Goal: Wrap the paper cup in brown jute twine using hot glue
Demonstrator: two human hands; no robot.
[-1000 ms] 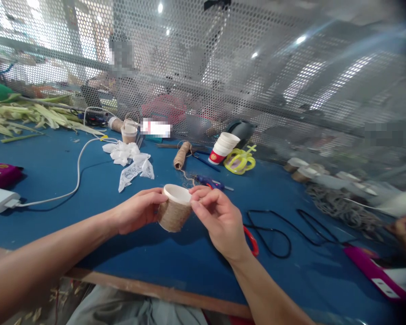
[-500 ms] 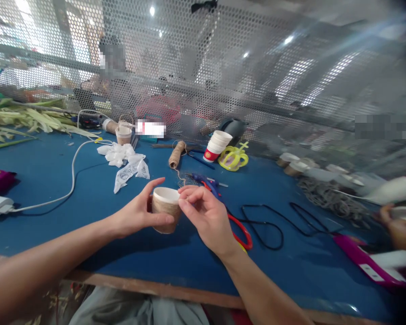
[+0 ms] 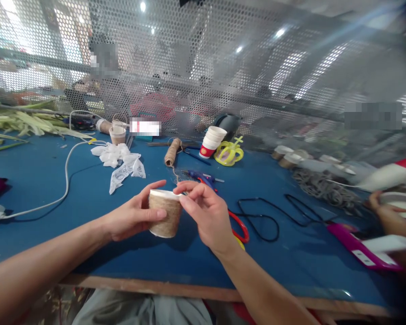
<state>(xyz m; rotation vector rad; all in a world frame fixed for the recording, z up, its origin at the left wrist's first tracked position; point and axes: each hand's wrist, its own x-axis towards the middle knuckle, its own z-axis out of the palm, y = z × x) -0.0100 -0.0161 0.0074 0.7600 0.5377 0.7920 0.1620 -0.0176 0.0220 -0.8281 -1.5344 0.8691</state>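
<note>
A paper cup (image 3: 169, 222) wrapped in brown twine up to its white rim is held above the table. My left hand (image 3: 138, 212) grips it from the left, thumb across the front and fingers behind. At the rim's right side, my right hand (image 3: 205, 207) has thumb and forefinger pinched together on the twine (image 3: 176, 177). That strand runs back to a twine spool (image 3: 172, 152) lying on the table. Behind my right hand are a blue glue gun (image 3: 198, 175) and red-handled scissors (image 3: 242, 228), both partly covered.
Stacked paper cups (image 3: 212, 141) stand beside a yellow crown-shaped item (image 3: 229, 153). White plastic (image 3: 122, 159) and a white cable (image 3: 66, 171) lie left. Black cord (image 3: 257, 200) and a purple power strip (image 3: 355, 250) are right, near another person's hand (image 3: 385, 214). Perforated metal rises behind.
The cup has tipped so its wrapped side shows more and its inside less. My left thumb lies across its front. The whole view has shifted slightly.
</note>
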